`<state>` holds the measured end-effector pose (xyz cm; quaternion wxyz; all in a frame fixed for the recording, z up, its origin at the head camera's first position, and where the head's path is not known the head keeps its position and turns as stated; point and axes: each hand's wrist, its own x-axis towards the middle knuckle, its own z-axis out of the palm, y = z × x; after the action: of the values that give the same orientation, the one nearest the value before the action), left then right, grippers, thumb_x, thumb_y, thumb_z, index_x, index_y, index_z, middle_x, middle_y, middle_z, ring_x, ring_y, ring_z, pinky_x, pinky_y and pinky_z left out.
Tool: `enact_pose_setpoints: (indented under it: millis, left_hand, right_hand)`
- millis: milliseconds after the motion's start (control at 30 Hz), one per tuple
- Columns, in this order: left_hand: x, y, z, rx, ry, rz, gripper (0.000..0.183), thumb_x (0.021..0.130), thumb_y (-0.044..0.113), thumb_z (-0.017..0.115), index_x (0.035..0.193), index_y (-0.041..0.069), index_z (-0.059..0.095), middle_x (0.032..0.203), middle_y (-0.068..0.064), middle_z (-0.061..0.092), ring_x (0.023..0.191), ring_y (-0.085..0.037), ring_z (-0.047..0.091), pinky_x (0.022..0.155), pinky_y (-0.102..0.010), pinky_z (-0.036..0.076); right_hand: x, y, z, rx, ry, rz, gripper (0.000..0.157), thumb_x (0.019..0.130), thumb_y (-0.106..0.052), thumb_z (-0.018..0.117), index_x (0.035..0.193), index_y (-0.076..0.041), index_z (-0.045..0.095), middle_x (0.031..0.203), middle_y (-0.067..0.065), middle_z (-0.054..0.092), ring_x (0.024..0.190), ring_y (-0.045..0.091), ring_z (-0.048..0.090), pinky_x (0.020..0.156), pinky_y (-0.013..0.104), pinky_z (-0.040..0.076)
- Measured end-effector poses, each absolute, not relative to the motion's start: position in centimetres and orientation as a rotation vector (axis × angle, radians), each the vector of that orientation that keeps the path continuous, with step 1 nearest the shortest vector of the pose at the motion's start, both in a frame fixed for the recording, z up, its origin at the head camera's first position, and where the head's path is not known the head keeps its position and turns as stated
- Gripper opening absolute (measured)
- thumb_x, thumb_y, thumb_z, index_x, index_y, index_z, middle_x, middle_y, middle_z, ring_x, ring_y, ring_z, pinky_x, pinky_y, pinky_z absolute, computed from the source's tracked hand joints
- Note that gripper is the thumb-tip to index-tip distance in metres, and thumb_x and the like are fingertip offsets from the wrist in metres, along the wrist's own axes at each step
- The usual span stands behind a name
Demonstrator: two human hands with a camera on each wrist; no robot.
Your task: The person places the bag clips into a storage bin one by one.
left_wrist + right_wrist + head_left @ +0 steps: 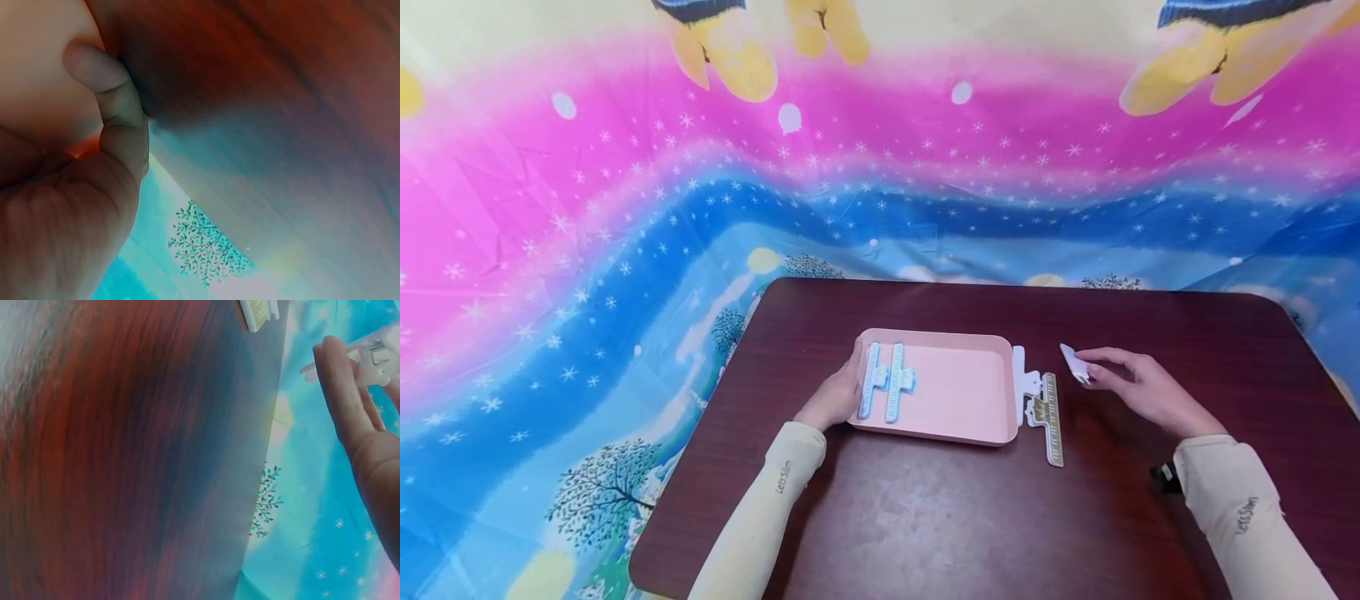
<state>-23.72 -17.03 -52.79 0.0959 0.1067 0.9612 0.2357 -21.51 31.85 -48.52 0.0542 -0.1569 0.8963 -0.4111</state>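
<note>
My left hand rests along the left wall of a pink tray, fingers stretched along the outside. In the left wrist view a digit lies over the tray's pale side. Two blue ruler-shaped clips stand side by side at the tray's left end. Off the table to the right, my right hand pinches a white clip between thumb and fingers; its metal spring shows in the right wrist view. Between hand and tray lie a white ruler clip and a yellowish one.
The dark red wooden table has rounded corners. A patterned pink and blue curtain hangs round its back and left edges. A small black object shows beside the right wrist.
</note>
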Motion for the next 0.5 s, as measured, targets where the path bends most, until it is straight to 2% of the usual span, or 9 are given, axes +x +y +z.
enact_pose_setpoints:
  millis: [67,133,267,333,500]
  left_hand:
    - [-23.75,-17.03,-52.73,0.323,2.855,0.698,0.070,0.110,0.011,0.036,0.167,0.008,-0.004,0.170,-0.020,0.025,0.151,-0.032,0.038,0.125,-0.044,0.032]
    - [-23.78,-17.03,-52.66,0.334,2.864,0.690,0.070,0.109,0.010,0.036,0.167,0.007,-0.003,0.169,-0.021,0.026,0.150,-0.032,0.040,0.124,-0.044,0.034]
    - [-23.80,-17.00,-52.52,0.340,2.874,0.702,0.070,0.109,0.009,0.037,0.167,0.006,-0.002,0.169,-0.021,0.027,0.149,-0.032,0.041,0.124,-0.045,0.034]
    - [-23.71,-16.98,-52.48,0.325,2.867,0.707,0.070,0.110,0.010,0.037,0.167,0.008,-0.003,0.169,-0.020,0.026,0.150,-0.031,0.040,0.124,-0.044,0.034]
    - [-23.54,-16.97,-52.57,0.298,2.847,0.697,0.070,0.110,0.012,0.036,0.167,0.010,-0.004,0.171,-0.018,0.024,0.151,-0.029,0.038,0.125,-0.043,0.033]
  right_hand:
    - [-21.64,31.97,-48.71,-0.480,2.618,-1.388,0.039,0.110,-0.020,0.051,0.141,0.003,0.058,0.121,0.020,0.070,0.097,0.014,0.076,0.082,0.007,0.048]
    - [-21.74,32.08,-48.87,-0.490,2.555,-1.492,0.038,0.112,-0.017,0.047,0.138,0.008,0.057,0.114,0.008,0.075,0.095,0.007,0.075,0.084,0.006,0.049]
    - [-21.86,32.18,-49.06,-0.472,2.470,-1.640,0.038,0.112,-0.015,0.043,0.132,0.015,0.056,0.105,-0.009,0.075,0.093,0.007,0.074,0.086,0.007,0.052]
    - [-21.87,32.22,-49.14,-0.433,2.472,-1.667,0.037,0.112,-0.017,0.044,0.131,0.012,0.057,0.103,-0.011,0.074,0.091,0.006,0.074,0.085,0.008,0.052]
    - [-21.85,32.55,-49.20,-0.355,2.364,-1.792,0.030,0.112,-0.022,0.045,0.132,-0.009,0.064,0.107,-0.016,0.071,0.095,0.001,0.073,0.086,0.009,0.053]
